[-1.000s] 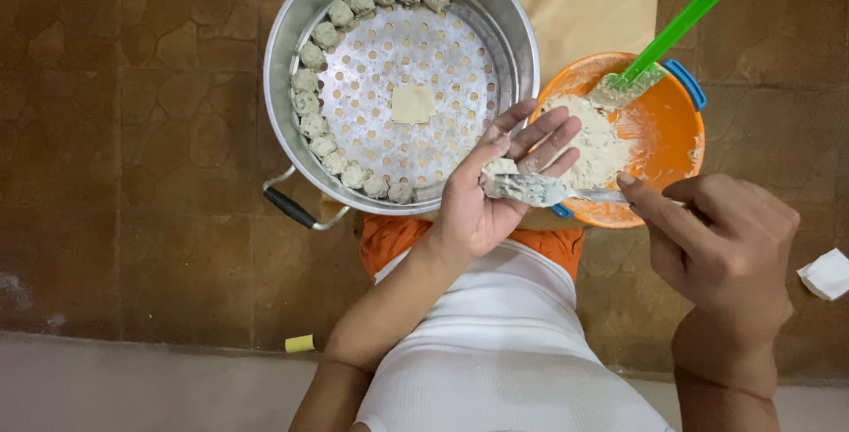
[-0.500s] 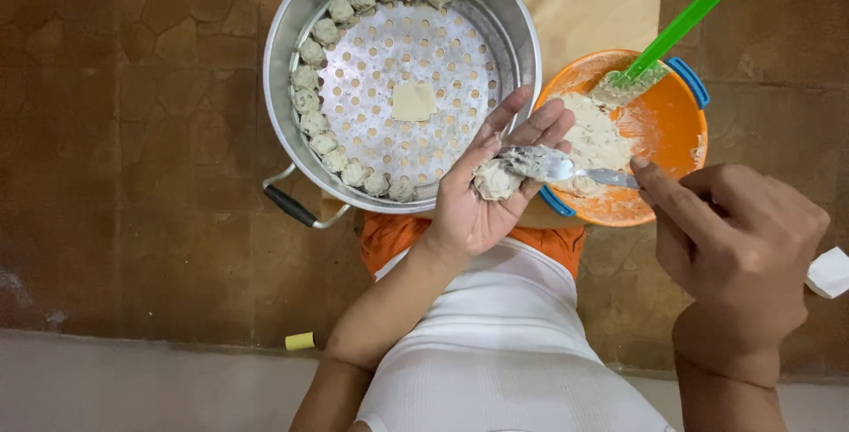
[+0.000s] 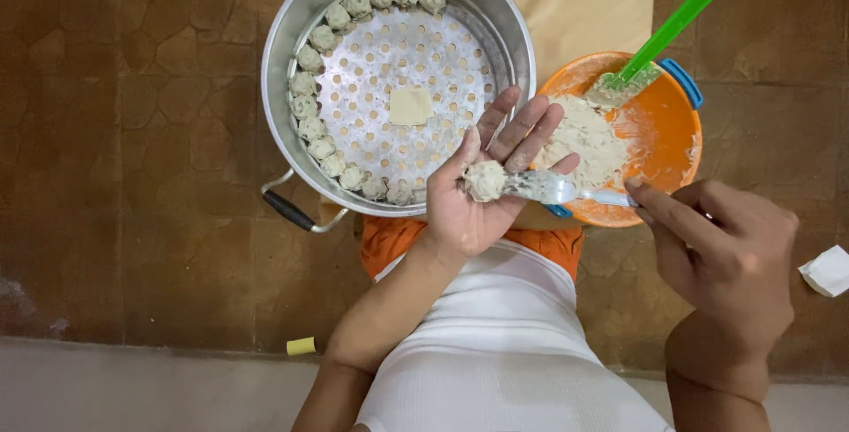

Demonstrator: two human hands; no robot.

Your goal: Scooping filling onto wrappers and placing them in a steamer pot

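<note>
Pale dough dumpling (image 3: 485, 180), half-formed, resting in cupped left hand (image 3: 473, 193), fingers spread upward. Looking soft, light, sticky and easily torn; best cradled from beneath in the palm, not squeezed at the sides. Metal spoon (image 3: 553, 189) lying against dumpling, handle being pinched by right hand (image 3: 730, 259). Steel steamer pot (image 3: 292, 61) standing on brown tiled floor (image 3: 133, 175), finished dumplings (image 3: 311, 124) lining perforated tray's rim, one flat wrapper (image 3: 410, 106) at centre. Orange bowl (image 3: 668, 131) of filling touching pot's right side, green spatula (image 3: 676, 21) leaning inside.
</note>
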